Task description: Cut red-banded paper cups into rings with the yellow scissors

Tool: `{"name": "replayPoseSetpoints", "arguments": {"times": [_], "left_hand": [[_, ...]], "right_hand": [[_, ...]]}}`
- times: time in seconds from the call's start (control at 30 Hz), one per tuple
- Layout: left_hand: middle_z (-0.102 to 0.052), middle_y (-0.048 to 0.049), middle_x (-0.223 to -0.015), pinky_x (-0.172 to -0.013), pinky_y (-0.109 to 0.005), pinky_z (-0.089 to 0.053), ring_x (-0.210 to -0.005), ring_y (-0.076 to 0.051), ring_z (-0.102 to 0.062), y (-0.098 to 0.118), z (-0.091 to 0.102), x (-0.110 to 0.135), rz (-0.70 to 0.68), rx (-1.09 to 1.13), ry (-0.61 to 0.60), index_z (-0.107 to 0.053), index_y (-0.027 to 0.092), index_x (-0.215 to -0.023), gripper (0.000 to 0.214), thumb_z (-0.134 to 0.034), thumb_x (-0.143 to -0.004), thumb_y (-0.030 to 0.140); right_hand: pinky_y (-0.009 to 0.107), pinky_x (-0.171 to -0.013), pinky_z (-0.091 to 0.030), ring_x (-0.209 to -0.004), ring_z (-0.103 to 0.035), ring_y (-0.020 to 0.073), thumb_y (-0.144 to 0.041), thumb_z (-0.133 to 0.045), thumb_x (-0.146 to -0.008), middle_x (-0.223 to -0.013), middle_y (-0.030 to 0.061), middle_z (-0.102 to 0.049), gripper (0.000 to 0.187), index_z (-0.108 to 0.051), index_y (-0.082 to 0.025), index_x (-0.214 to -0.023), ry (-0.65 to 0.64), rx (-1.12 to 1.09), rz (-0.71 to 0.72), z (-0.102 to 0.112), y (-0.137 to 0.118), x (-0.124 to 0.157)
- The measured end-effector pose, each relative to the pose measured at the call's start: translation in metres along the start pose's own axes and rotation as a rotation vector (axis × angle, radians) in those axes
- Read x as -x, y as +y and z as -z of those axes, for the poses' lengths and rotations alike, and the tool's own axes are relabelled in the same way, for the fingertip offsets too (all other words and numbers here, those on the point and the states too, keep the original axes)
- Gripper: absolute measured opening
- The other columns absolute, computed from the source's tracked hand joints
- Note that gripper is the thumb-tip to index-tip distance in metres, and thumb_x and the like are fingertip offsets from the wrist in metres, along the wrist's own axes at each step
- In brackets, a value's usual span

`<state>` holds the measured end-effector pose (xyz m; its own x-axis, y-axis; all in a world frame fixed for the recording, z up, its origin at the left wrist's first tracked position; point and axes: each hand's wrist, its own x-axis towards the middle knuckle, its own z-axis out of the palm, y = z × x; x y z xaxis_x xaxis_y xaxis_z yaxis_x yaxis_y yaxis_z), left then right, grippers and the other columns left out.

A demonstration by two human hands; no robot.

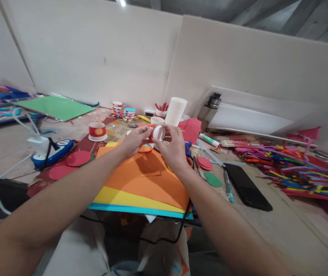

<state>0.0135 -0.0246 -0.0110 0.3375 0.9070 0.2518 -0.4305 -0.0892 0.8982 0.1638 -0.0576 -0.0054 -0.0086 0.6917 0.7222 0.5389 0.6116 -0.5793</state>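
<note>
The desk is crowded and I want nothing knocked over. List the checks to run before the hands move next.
1. Both the left hand and the right hand grip the paper cup: ok.
2. Cup held off the orange paper: ok.
3. The red band flat all round the cup: cannot tell, fingers cover it.
4. The stack of white cups upright behind the hands: ok.
5. The phone apart from the right forearm: ok.

The little paper cup (pixel 158 133) is white with a red band around it. It is tipped on its side, and its round open mouth faces this way. It is up in the air, just over the far edge of the orange paper (pixel 149 172). The left hand (pixel 135 141) and the right hand (pixel 175 149) pinch it.
</note>
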Motion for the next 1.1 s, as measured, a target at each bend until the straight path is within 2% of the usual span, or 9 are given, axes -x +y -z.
{"name": "replayPoseSetpoints", "arguments": {"times": [0.23, 0.43, 0.6, 0.73, 0.87, 1.0, 1.1], "left_hand": [[-0.058, 0.0003, -0.075, -0.075, -0.027, -0.052, -0.07, -0.01, -0.056, 0.0011, -0.0059, 0.0019, -0.004, -0.031, 0.04, -0.059, 0.013, -0.076, 0.033, -0.076, -0.074, 0.041], [-0.061, -0.0009, -0.08, -0.071, -0.026, -0.052, -0.071, -0.01, -0.058, 0.0029, -0.0066, 0.0025, -0.006, -0.025, 0.055, -0.06, 0.013, -0.084, 0.026, -0.074, -0.077, 0.035], [-0.06, 0.0005, -0.076, -0.069, -0.028, -0.052, -0.068, -0.01, -0.059, 0.0011, -0.0031, 0.0017, -0.026, -0.026, -0.003, -0.057, 0.015, -0.082, 0.031, -0.072, -0.077, 0.041], [-0.059, 0.0021, -0.07, -0.07, -0.028, -0.053, -0.064, -0.009, -0.057, 0.0013, -0.0031, 0.0019, -0.033, -0.051, -0.007, -0.055, 0.015, -0.077, 0.037, -0.078, -0.07, 0.043], [-0.063, 0.0009, -0.075, -0.067, -0.028, -0.054, -0.064, -0.01, -0.06, 0.0012, -0.0053, 0.0023, -0.022, -0.039, -0.004, -0.056, 0.014, -0.084, 0.043, -0.084, -0.063, 0.039], [-0.065, -0.0013, -0.081, -0.065, -0.027, -0.054, -0.068, -0.011, -0.063, 0.001, -0.0051, 0.002, 0.01, -0.001, 0.019, -0.057, 0.014, -0.091, 0.041, -0.084, -0.064, 0.03], [-0.067, -0.003, -0.085, -0.065, -0.025, -0.053, -0.07, -0.011, -0.063, 0.0021, -0.0027, 0.0002, 0.041, 0.089, 0.05, -0.058, 0.013, -0.091, 0.032, -0.079, -0.069, 0.023]], "right_hand": [[0.042, -0.095, -0.052, -0.106, -0.057, 0.023, -0.018, -0.072, -0.074, -0.113, 0.0087, -0.056, 0.044, -0.059, -0.023, -0.116, -0.006, 0.074, 0.036, 0.0014, -0.0001, -0.0001], [0.044, -0.097, -0.05, -0.112, -0.055, 0.0247, -0.018, -0.071, -0.076, -0.117, 0.0097, -0.054, 0.047, -0.058, -0.025, -0.121, -0.026, 0.108, 0.064, 0.0001, 0.0031, 0.0008], [0.043, -0.096, -0.05, -0.111, -0.056, 0.0249, -0.016, -0.07, -0.076, -0.115, 0.0108, -0.054, 0.046, -0.059, -0.022, -0.121, -0.031, 0.119, 0.059, -0.0011, 0.0061, 0.0008], [0.044, -0.096, -0.05, -0.111, -0.056, 0.0252, -0.017, -0.069, -0.077, -0.115, 0.0102, -0.055, 0.045, -0.059, -0.024, -0.12, -0.028, 0.112, 0.064, -0.0019, 0.0066, 0.0004], [0.044, -0.095, -0.051, -0.111, -0.056, 0.0254, -0.018, -0.069, -0.077, -0.116, 0.0102, -0.055, 0.044, -0.059, -0.024, -0.119, -0.034, 0.107, 0.062, -0.0025, 0.0056, 0.001], [0.045, -0.096, -0.05, -0.113, -0.054, 0.0258, -0.015, -0.072, -0.074, -0.117, 0.0101, -0.054, 0.049, -0.06, -0.026, -0.12, -0.077, 0.131, 0.078, -0.0015, 0.005, 0.001], [0.045, -0.095, -0.051, -0.114, -0.054, 0.0263, -0.028, -0.074, -0.074, -0.123, 0.0115, -0.053, 0.054, -0.058, -0.026, -0.125, -0.075, 0.047, 0.011, -0.0004, 0.0075, -0.001]]}}
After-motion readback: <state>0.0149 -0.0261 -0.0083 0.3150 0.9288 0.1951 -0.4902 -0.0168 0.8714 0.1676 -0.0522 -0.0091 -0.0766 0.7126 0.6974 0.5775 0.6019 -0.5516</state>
